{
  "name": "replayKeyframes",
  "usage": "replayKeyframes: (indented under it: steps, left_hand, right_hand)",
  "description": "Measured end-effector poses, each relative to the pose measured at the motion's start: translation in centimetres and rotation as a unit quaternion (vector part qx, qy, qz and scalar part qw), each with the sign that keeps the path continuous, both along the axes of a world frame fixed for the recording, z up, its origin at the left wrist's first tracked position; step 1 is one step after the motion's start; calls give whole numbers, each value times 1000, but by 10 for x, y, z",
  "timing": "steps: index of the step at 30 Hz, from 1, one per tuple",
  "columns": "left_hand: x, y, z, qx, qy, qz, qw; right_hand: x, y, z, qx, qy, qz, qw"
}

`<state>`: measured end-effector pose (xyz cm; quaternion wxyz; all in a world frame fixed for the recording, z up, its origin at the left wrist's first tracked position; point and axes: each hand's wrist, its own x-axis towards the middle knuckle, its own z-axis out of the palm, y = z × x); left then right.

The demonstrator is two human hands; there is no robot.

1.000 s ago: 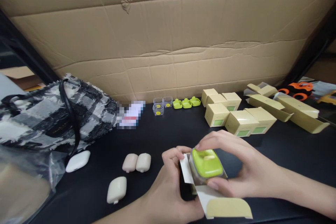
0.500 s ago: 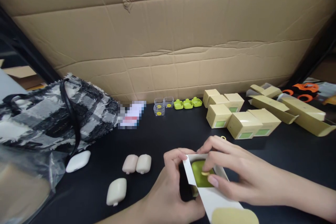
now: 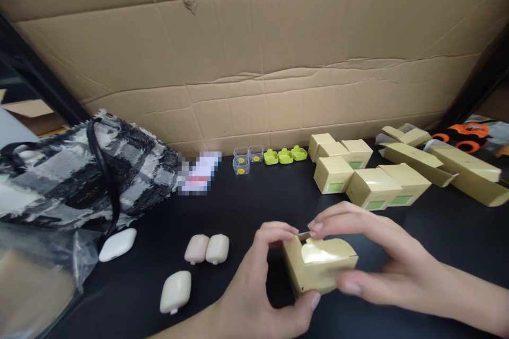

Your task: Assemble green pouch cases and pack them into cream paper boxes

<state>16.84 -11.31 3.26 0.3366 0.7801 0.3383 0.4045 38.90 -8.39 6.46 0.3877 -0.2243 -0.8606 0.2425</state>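
Both my hands hold a small tan carton [image 3: 318,270] just above the black table [image 3: 238,206]. My left hand [image 3: 262,286] grips its left side and underside with thumb and fingers. My right hand [image 3: 374,262] holds its right side, fingertips resting on the top flap, which is folded partly over the opening. The green case seen earlier is hidden inside the carton.
Several closed tan cartons [image 3: 358,169] and flat unfolded ones [image 3: 441,164] lie at the back right. Green cases [image 3: 285,155] and clear cases [image 3: 244,159] line the cardboard wall [image 3: 254,63]. Beige cases [image 3: 207,248], another beige case [image 3: 175,292], a white case [image 3: 117,244] and a plaid bag [image 3: 79,169] sit left.
The green case went down into the carton under my right fingers. The long flap has since been folded up over the opening, and the carton now sits level between both hands.
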Motion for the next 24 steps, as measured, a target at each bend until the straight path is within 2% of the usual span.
replayKeyframes:
  steps: [3,6,10,14,21,24]
  left_hand:
    - [1,1,-4,-24,7,1,1000]
    - [3,1,-6,-55,-18,-1,998]
    - [6,1,-7,-88,-63,-14,994]
    - [5,-1,-8,-108,-42,-5,993]
    - [4,1,-9,-65,-29,0,997]
    - [5,3,-8,-76,-28,6,997]
  right_hand:
    - [-6,0,-4,-36,22,-14,999]
    - [-12,1,-9,-118,45,-27,992]
    - [-18,4,-15,-253,46,-32,966]
    - [-20,4,-17,-345,40,-32,937]
    - [-23,3,-20,-361,59,-32,930]
    - [-21,4,-20,-310,40,-41,949]
